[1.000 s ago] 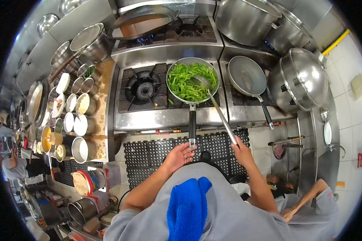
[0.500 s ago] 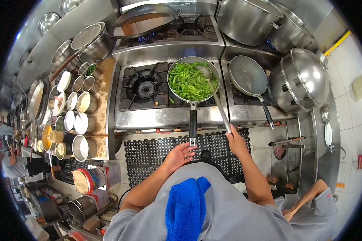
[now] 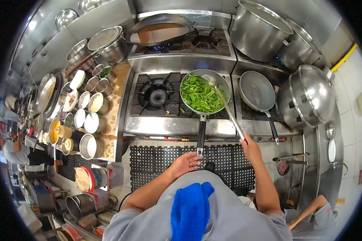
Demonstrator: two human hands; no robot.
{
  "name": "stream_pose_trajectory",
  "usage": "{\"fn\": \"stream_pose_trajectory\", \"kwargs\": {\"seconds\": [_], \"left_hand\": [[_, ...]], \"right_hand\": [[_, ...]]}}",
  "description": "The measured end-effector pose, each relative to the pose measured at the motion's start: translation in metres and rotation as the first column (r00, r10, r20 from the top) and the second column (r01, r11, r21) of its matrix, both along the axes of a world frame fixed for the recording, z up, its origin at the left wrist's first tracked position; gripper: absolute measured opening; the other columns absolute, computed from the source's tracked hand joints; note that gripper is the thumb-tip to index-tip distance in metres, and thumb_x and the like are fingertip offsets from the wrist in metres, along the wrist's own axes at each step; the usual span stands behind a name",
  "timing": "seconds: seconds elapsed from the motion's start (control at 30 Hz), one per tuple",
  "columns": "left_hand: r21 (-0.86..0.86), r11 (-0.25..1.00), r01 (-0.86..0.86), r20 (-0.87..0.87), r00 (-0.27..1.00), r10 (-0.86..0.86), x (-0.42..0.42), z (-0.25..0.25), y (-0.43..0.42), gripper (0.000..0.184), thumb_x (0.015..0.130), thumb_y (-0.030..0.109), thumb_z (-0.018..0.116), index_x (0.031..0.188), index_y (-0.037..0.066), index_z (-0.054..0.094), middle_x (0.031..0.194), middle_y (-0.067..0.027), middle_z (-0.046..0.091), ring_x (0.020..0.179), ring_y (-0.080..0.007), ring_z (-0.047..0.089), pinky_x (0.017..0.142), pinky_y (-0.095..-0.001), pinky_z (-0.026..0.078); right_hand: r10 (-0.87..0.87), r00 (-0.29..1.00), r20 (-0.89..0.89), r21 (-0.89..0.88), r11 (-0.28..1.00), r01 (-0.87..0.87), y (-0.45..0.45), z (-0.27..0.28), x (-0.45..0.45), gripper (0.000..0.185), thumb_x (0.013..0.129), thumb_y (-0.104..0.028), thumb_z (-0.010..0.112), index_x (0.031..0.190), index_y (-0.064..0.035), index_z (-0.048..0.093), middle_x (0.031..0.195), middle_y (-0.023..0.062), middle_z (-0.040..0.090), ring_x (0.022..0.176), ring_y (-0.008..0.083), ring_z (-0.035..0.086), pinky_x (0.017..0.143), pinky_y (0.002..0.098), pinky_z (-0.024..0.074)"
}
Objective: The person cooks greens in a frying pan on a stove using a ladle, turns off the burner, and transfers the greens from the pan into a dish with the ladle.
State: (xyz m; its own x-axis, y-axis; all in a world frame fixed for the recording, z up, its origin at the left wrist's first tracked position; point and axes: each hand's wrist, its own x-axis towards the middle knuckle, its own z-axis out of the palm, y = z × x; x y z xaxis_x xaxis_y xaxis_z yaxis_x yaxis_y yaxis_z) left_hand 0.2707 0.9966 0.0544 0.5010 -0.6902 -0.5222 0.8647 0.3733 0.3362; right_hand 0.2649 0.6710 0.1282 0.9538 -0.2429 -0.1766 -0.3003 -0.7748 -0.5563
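Green vegetable strips point(image 3: 201, 96) sit in the pan point(image 3: 203, 74) on the near stove point(image 3: 161, 125). Over my link, the right hand point(image 3: 251, 149) clasps the ladle point(image 3: 231, 114); the left hand point(image 3: 186, 163) lies spread beside the pan's handle point(image 3: 201, 134), contact unclear. I'd scoop low, handle steadied.

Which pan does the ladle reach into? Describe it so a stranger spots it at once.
On the front row of the steel stove, find the bare burner. Right of it sits the pan, its black handle pointing toward the left hand. It holds green vegetables, unlike the second pan further right.
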Motion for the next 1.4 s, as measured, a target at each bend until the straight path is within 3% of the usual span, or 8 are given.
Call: {"fn": "stream_pose_trajectory", "kwargs": {"seconds": [0.27,0.43,0.63,0.8,0.9,1.17,1.27,1.4], "left_hand": [[-0.09,0.996,0.003,0.009,1.0,-0.003,0.001,-0.004,-0.001,0.033,0.095,0.036,0.043,0.115,0.011,0.052,0.132,-0.0138,0.052,0.104,-0.0221,0.058,0.09,-0.0366,0.046],[-0.081,0.997,-0.013,-0.008,1.0,0.012,0.002,-0.007,-0.001,0.035,0.094,0.038,0.044,0.114,0.011,0.053,0.131,-0.0142,0.052,0.102,-0.0219,0.058,0.089,-0.0363,0.046],[-0.05,0.999,0.0,0.014,1.0,0.0,0.003,-0.002,-0.003,0.043,0.095,0.04,0.04,0.122,0.007,0.049,0.125,-0.0075,0.057,0.098,-0.0158,0.058,0.085,-0.0307,0.047],[-0.074,0.997,-0.016,0.007,1.0,0.016,0.004,-0.006,-0.002,0.045,0.095,0.039,0.041,0.123,0.005,0.049,0.126,-0.0127,0.056,0.098,-0.02,0.059,0.086,-0.0346,0.047],[-0.054,0.998,-0.026,-0.008,1.0,0.026,0.003,-0.002,-0.003,0.046,0.095,0.039,0.041,0.124,0.005,0.048,0.126,-0.0124,0.056,0.097,-0.02,0.06,0.085,-0.0346,0.048],[-0.095,0.995,-0.013,-0.011,1.0,0.012,0.0,-0.01,-0.003,0.043,0.095,0.04,0.041,0.121,0.006,0.05,0.128,-0.0133,0.055,0.097,-0.0208,0.059,0.087,-0.0354,0.047],[-0.088,0.996,-0.023,-0.008,1.0,0.023,0.002,-0.009,-0.004,0.042,0.095,0.04,0.041,0.12,0.007,0.051,0.129,-0.0142,0.054,0.098,-0.0213,0.059,0.087,-0.0359,0.047],[-0.092,0.995,-0.036,-0.016,0.999,0.035,-0.001,-0.01,-0.003,0.04,0.095,0.039,0.041,0.118,0.008,0.052,0.13,-0.0145,0.053,0.1,-0.0216,0.059,0.087,-0.0359,0.046]], "right_hand": [[0.124,0.989,-0.074,-0.289,0.947,-0.141,0.03,0.018,0.051,0.05,0.089,-0.037,0.054,0.136,-0.025,0.043,0.082,0.0199,0.066,0.079,0.0397,0.063,0.07,0.0489,0.0493],[0.326,0.943,-0.068,-0.568,0.764,-0.305,-0.016,0.028,0.014,0.05,0.087,-0.031,0.059,0.135,-0.0278,0.044,0.087,0.0127,0.066,0.072,0.0316,0.064,0.061,0.0433,0.0505],[0.314,0.949,-0.011,-0.585,0.768,-0.261,-0.052,0.071,-0.016,0.052,0.085,-0.026,0.062,0.135,-0.0274,0.045,0.09,0.0104,0.065,0.071,0.0318,0.063,0.061,0.0435,0.0504],[0.275,0.961,-0.028,-0.46,0.85,-0.257,-0.062,0.11,-0.035,0.053,0.086,-0.027,0.062,0.136,-0.0276,0.043,0.088,0.0168,0.066,0.073,0.0358,0.063,0.064,0.0448,0.0497],[0.124,0.96,-0.252,-0.35,0.913,-0.21,-0.061,0.124,-0.041,0.055,0.088,-0.027,0.061,0.138,-0.029,0.04,0.088,0.019,0.066,0.075,0.0388,0.063,0.065,0.0455,0.0492],[0.134,0.939,-0.318,-0.288,0.93,-0.23,-0.027,0.033,-0.002,0.05,0.092,-0.035,0.053,0.139,-0.0238,0.039,0.093,0.0226,0.065,0.084,0.0417,0.061,0.075,0.0457,0.0471],[0.21,0.974,-0.089,-0.015,0.977,-0.212,-0.027,0.036,0.006,0.049,0.092,-0.032,0.052,0.137,-0.0151,0.043,0.101,0.0236,0.063,0.091,0.0399,0.061,0.08,0.043,0.0461],[0.158,0.987,0.039,-0.051,0.986,-0.156,-0.042,0.034,0.024,0.049,0.091,-0.033,0.051,0.136,-0.0141,0.044,0.104,0.0246,0.062,0.095,0.0415,0.06,0.082,0.0438,0.0461]]}}
